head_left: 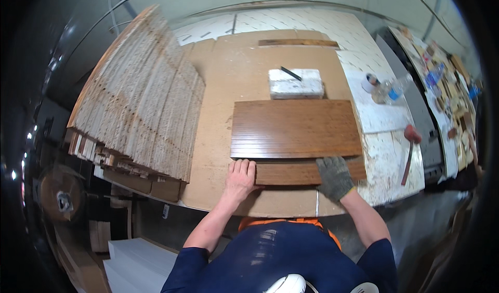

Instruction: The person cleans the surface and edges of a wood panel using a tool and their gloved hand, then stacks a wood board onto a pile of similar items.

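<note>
A narrow brown wooden plank (286, 174) lies lengthwise across the near part of the table. At its left end, my bare left hand (241, 180) grips it with the fingers curled over the top. My right hand (336, 177), in a dark grey work glove, closes over the same plank toward its right end. Just beyond it sits a block of brown wooden planks (296, 129) lined up side by side, with a thin dark gap between. Both thumbs and the plank's underside are mostly hidden.
Cardboard (215, 152) covers the table. A tall plank stack (140, 95) rises at left. Behind the planks are a white wrapped block (295, 87), a black stick (291, 74) and a wood strip (298, 42). At right lie a red-headed mallet (412, 135) and plastic bottles (393, 92).
</note>
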The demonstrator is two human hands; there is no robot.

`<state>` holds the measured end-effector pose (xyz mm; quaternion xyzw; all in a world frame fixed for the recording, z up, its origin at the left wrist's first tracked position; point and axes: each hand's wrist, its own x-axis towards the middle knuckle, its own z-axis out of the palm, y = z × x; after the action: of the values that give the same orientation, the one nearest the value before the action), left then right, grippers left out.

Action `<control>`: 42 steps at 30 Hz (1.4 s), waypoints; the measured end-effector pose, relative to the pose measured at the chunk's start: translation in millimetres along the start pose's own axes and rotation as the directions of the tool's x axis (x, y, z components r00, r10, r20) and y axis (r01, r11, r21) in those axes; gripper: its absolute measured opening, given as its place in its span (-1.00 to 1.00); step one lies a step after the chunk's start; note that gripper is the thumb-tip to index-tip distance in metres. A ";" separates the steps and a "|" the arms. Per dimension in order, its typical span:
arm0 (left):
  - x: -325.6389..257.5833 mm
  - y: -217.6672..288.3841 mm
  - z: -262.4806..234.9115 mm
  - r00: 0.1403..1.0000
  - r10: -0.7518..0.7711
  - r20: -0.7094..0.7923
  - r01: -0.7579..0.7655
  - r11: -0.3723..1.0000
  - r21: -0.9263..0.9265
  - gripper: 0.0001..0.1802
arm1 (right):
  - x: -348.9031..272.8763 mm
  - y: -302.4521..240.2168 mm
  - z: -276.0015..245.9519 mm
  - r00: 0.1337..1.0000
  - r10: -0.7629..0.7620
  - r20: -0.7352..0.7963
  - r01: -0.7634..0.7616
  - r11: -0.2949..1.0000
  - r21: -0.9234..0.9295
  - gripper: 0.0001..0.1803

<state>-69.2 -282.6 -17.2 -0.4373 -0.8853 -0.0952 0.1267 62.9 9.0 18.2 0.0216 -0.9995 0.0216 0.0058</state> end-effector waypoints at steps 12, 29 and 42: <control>-34.9 12.5 -5.7 0.985 -0.088 0.148 0.100 0.992 -0.078 -0.12 | -10.4 -10.5 9.4 0.987 -0.043 0.152 0.028 0.994 0.102 -0.04; 16.3 68.2 11.2 0.958 0.147 0.247 -0.084 0.965 -0.248 0.07 | -9.8 0.0 31.8 0.993 -0.091 0.076 0.087 0.995 0.052 0.09; -89.1 87.3 -143.9 0.698 -0.712 -0.078 0.606 0.645 -0.464 -0.11 | -11.2 -78.1 -136.2 0.360 -0.554 -0.751 0.655 0.723 -0.219 -0.60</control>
<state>73.0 -337.3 97.1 -0.0817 -0.9196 -0.3705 0.1018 79.0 -62.6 157.5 0.3762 -0.8104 0.0839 0.4413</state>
